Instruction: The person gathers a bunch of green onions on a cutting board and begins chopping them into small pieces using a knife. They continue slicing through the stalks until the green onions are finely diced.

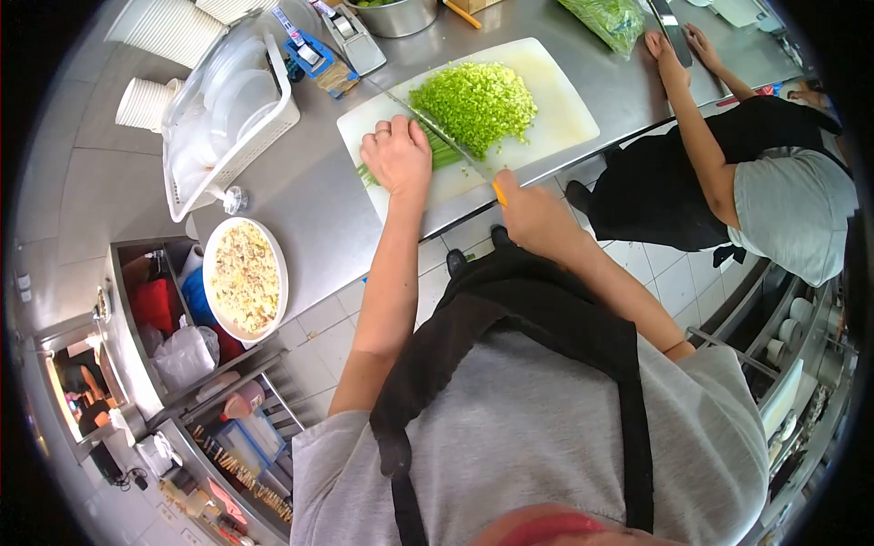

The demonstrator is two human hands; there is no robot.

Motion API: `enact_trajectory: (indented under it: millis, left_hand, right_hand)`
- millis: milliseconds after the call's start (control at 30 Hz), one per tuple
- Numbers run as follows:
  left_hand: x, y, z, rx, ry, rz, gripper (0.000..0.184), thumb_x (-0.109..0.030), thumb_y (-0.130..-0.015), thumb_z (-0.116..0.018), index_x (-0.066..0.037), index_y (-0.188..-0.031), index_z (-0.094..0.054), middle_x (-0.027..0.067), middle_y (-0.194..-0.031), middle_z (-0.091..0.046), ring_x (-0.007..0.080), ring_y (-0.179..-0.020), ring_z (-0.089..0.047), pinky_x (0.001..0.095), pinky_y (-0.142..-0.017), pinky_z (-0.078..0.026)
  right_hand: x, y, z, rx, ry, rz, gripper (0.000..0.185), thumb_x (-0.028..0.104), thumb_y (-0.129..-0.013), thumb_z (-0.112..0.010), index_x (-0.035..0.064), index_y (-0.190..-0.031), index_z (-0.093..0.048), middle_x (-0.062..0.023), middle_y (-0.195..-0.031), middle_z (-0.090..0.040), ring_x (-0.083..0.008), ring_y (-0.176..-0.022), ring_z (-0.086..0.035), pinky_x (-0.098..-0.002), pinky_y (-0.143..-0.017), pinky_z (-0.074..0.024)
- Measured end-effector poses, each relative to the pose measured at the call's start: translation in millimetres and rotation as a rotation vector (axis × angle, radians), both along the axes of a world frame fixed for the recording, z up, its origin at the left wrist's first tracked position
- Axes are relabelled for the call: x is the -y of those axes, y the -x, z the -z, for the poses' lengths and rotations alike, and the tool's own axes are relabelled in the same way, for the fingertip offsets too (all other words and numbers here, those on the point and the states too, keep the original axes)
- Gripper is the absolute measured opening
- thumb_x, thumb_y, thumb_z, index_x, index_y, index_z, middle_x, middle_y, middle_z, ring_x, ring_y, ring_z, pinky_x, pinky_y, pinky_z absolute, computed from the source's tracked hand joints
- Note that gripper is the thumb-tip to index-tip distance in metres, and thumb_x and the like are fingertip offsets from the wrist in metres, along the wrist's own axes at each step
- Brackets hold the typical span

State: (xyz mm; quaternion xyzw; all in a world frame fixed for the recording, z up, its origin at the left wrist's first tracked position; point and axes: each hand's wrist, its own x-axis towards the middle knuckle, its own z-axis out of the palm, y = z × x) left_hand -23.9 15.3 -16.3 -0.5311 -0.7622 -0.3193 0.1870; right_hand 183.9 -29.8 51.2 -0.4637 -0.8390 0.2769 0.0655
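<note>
My left hand [398, 156] has its fingers curled over a bunch of long green stalks [444, 152], pressing them to the white cutting board [555, 100]. A ring shows on one finger. In my right hand [539, 214] is a knife [460, 150] with a yellow-orange handle. Its long blade lies slantwise across the stalks, just right of my left fingers. Beyond the blade, a heap of finely chopped green pieces [478, 102] covers the middle of the board. Part of the stalks is hidden under my left hand and the blade.
A white basket [273, 118] of plastic lids stands on the left of the metal counter [300, 191], near stacked cups [168, 32]. Closer sits a white bowl [283, 273] of mixed food. A tape dispenser [357, 38] and metal pot [396, 18] are behind. Another person [692, 173] works at right.
</note>
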Motion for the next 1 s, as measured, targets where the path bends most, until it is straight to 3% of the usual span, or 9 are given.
enact_trajectory:
  millis: [100,200,300,533,600,800,1000]
  left_hand:
    - [0.4,0.7,-1.2,0.011,0.062,0.001,0.009,-0.020,-0.077,-0.062,-0.012,-0.081,-0.061,0.0071,-0.085,-0.060,0.0275,-0.080,-0.052,0.0416,-0.072,-0.039]
    - [0.6,0.7,-3.2,0.000,0.111,0.000,0.009,-0.020,-0.077,-0.062,-0.013,-0.083,-0.061,0.0077,-0.087,-0.059,0.0277,-0.082,-0.052,0.0419,-0.073,-0.039]
    - [0.7,-0.8,-5.5,0.019,0.142,0.001,0.010,-0.019,-0.077,-0.061,-0.012,-0.085,-0.061,0.0083,-0.089,-0.059,0.0280,-0.083,-0.052,0.0422,-0.074,-0.039]
    - [-0.4,-0.2,-5.9,0.023,0.160,0.012,0.010,-0.019,-0.077,-0.062,-0.012,-0.084,-0.061,0.0082,-0.089,-0.059,0.0278,-0.082,-0.052,0.0423,-0.073,-0.040]
    - [0.1,-0.5,-4.8,0.011,0.144,0.021,0.010,-0.019,-0.077,-0.061,-0.012,-0.084,-0.061,0.0083,-0.088,-0.059,0.0279,-0.081,-0.053,0.0423,-0.071,-0.040]
    - [-0.2,0.4,-2.3,0.001,0.109,0.025,0.008,-0.017,-0.077,-0.061,-0.011,-0.082,-0.061,0.0093,-0.086,-0.059,0.0291,-0.078,-0.053,0.0426,-0.068,-0.041]
    - [2.0,-0.5,-2.1,0.018,0.088,0.039,0.009,-0.017,-0.080,-0.061,-0.008,-0.081,-0.061,0.0105,-0.084,-0.059,0.0300,-0.077,-0.054,0.0428,-0.068,-0.042]
  right_hand:
    - [5.3,-4.1,-28.5,0.026,0.045,0.022,0.022,0.005,-0.083,-0.043,0.0027,-0.105,-0.041,-0.0259,-0.073,-0.061,-0.0462,-0.073,-0.060,-0.0558,-0.067,-0.0467]
    - [14.1,-12.6,-52.1,0.087,0.033,-0.010,0.025,0.003,-0.081,-0.044,0.0027,-0.105,-0.041,-0.0260,-0.072,-0.061,-0.0467,-0.070,-0.060,-0.0563,-0.065,-0.0463]
    - [22.3,-20.0,-51.4,0.136,0.055,-0.005,0.028,0.012,-0.086,-0.051,0.0021,-0.108,-0.037,-0.0272,-0.067,-0.059,-0.0485,-0.068,-0.058,-0.0571,-0.063,-0.0442]
    - [25.2,-18.9,-35.5,0.182,0.122,0.002,0.026,0.006,-0.084,-0.048,0.0012,-0.107,-0.037,-0.0270,-0.066,-0.059,-0.0486,-0.067,-0.058,-0.0577,-0.063,-0.0438]
    - [18.0,-13.5,-6.8,0.026,0.080,0.015,0.031,0.001,-0.079,-0.045,0.0038,-0.109,-0.040,-0.0256,-0.076,-0.061,-0.0473,-0.073,-0.059,-0.0580,-0.069,-0.0447]
    - [17.2,-8.3,-33.3,0.155,0.191,0.037,0.042,0.003,-0.081,-0.043,0.0051,-0.122,-0.037,-0.0268,-0.081,-0.061,-0.0484,-0.076,-0.058,-0.0587,-0.070,-0.0432]
    - [-5.8,9.1,-4.6,0.059,0.147,0.044,0.029,0.007,-0.083,-0.041,0.0031,-0.111,-0.040,-0.0277,-0.081,-0.061,-0.0490,-0.078,-0.058,-0.0581,-0.073,-0.0432]
